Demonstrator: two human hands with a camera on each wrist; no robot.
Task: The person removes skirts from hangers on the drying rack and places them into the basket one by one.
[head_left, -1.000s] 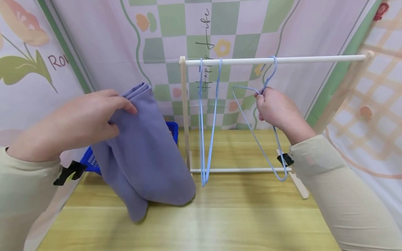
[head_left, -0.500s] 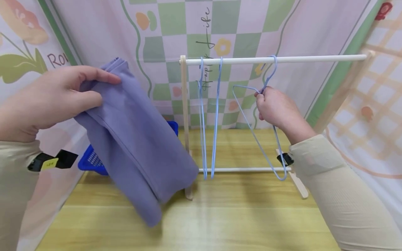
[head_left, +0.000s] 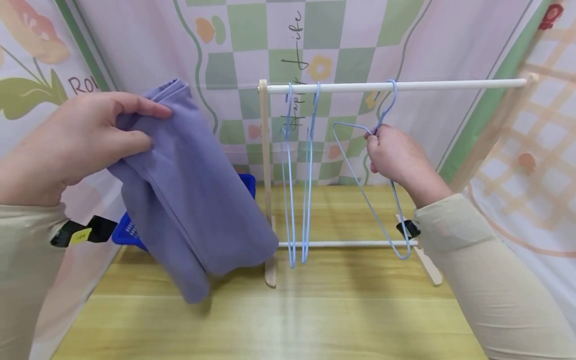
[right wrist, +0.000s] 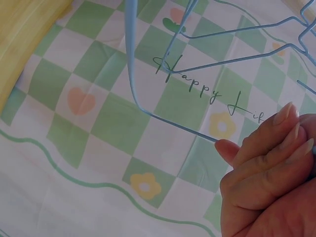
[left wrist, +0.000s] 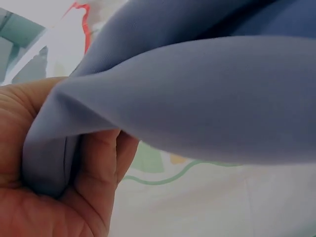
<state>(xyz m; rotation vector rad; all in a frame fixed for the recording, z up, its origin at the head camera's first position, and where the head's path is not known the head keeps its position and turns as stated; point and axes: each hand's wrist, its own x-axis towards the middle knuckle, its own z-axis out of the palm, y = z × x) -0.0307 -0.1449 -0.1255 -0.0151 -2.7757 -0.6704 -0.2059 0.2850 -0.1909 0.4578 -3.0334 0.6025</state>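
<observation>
My left hand [head_left: 96, 135] pinches the top of purple-blue folded trousers [head_left: 193, 190], thumb in front and fingers over the upper edge. Their two legs hang over the table at the left of the rack. In the left wrist view the cloth [left wrist: 207, 98] loops through the hand [left wrist: 98, 173]. My right hand [head_left: 398, 152] grips a light blue wire hanger [head_left: 360, 185] just below its hook, which sits over the rack's top rod [head_left: 459, 85]. In the right wrist view, curled fingers [right wrist: 266, 153] close around the same hanger [right wrist: 177, 126].
Two more blue hangers [head_left: 308, 200] hang near the rack's left post [head_left: 264, 150]. Behind the trousers stands a blue basket [head_left: 128, 231], mostly hidden. A lower rod [head_left: 346, 244] joins the rack's feet on the wooden table [head_left: 315, 315]. Printed curtains surround the table.
My left hand has lifted the trousers up and leftward, and their lower ends have swung. The two hangers at the left sway slightly. My right hand stays on its hanger.
</observation>
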